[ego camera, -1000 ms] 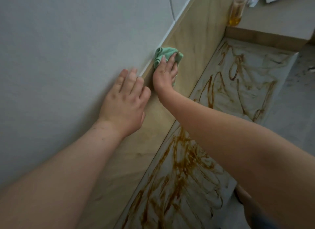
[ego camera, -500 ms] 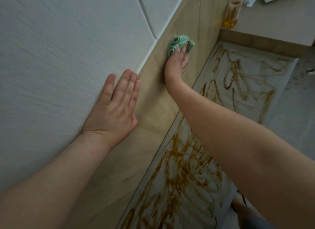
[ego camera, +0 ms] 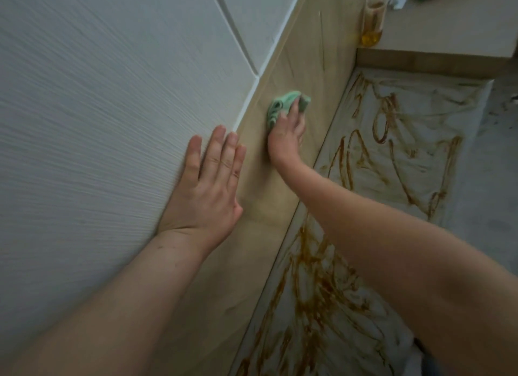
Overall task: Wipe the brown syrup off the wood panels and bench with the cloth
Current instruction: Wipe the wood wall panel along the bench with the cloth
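Nearest the camera, both bare forearms reach forward, the left along the wall and the right across the bench [ego camera: 459, 129]. Under the right forearm the pale bench top carries thick, tangled loops of brown syrup [ego camera: 316, 280].

Further in, the left hand [ego camera: 207, 185] lies flat, fingers straight and close together. Its palm and fingers rest on the white ribbed wall panel [ego camera: 112, 101], with the heel and thumb side over the edge of the wood panel [ego camera: 297, 67] below. It holds nothing.

Just beyond it, the right hand [ego camera: 286, 134] presses the green cloth [ego camera: 280, 103] against the wood panel. Its fingers are stretched out over the crumpled fabric rather than wrapped around it, and the thumb is hidden. The cloth sits on the wood a little below the white panel's lower edge, well above the bench top.

Past the cloth, thin brown streaks [ego camera: 321, 39] run down the wood. More syrup lines cross the far half of the bench. At the far end, a clear bottle [ego camera: 371, 22] with amber liquid stands on a raised ledge [ego camera: 448, 39] against the wood panel.
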A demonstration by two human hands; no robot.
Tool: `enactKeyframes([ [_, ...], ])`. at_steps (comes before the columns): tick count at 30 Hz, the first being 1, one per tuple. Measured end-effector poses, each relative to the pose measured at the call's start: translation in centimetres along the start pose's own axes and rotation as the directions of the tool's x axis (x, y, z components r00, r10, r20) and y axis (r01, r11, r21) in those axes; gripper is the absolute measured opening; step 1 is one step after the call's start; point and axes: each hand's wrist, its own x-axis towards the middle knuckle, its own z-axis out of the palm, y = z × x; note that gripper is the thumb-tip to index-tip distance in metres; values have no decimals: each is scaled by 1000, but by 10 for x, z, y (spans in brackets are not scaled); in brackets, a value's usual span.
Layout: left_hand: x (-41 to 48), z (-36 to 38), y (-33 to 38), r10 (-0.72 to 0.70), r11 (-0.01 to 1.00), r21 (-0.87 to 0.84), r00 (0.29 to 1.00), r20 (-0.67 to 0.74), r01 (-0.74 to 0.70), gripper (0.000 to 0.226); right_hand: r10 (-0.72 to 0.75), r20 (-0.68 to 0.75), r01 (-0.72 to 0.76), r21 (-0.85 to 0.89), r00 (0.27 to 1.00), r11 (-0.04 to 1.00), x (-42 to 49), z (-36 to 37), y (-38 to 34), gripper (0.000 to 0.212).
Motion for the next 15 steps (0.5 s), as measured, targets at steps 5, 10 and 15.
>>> enactKeyframes([
  [5,2,0,1,-5,1000,-20,1000,14,5,82,-23,-58,28,94,998,995,42,-6,6,57],
  [10,0,-3,0,18,1000,-23,999,32,-17,85,418,62,-422,85,906,903,-62,34,135,59],
  [15,-1,-3,-1,17,1000,-13,998,56,-17,85,759,205,-779,31,618,626,-157,56,173,61],
])
